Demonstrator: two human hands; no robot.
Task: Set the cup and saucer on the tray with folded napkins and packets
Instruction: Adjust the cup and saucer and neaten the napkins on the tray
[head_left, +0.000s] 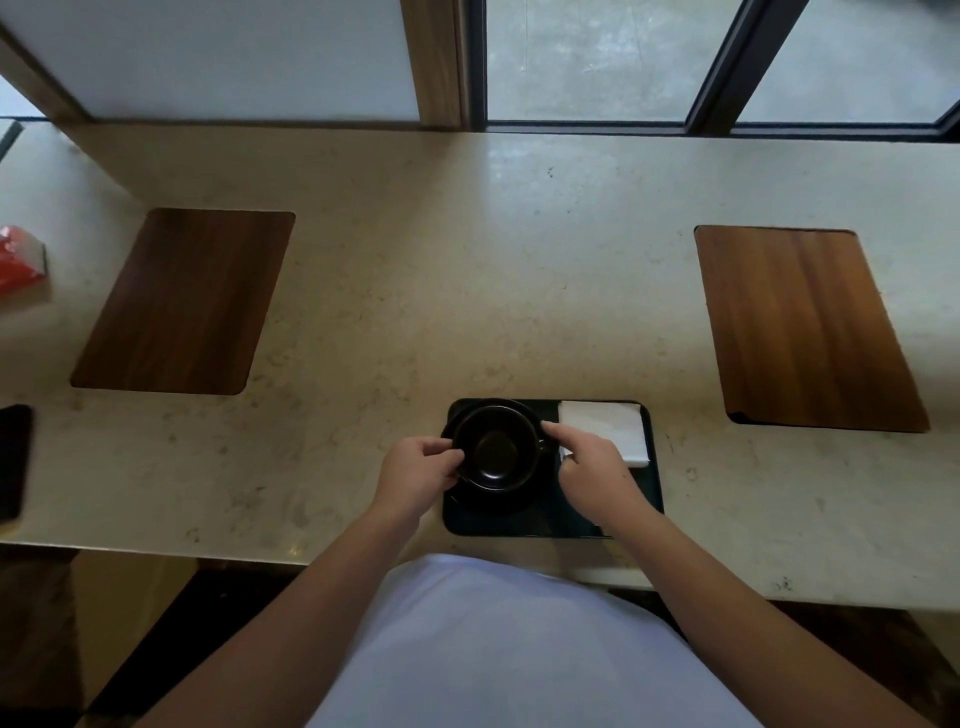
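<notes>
Progress is looking well advanced in the head view, the only one given. The black cup (493, 449) is sitting in the black saucer (488, 496), and both are resting on the left half of the dark tray (545, 525), which is lying near the front edge of the stone counter (415, 291). A folded white napkin (605, 428) is occupying the tray's 1 o'clock corner. Something pale is peeking out beside the right hand's fingers; whether that is a packet cannot be told. What seems left is squaring the cup and adding or confirming packets.

The left hand (418, 475) is reaching in from 8 o'clock, its fingers curling against the cup's left rim. The right hand (592, 467) is coming from 4 o'clock, forefinger stretching toward the cup's right side near the handle, palm hovering over the tray. Both appear to be steadying the cup, though how firmly they are pinching it is unclear.
</notes>
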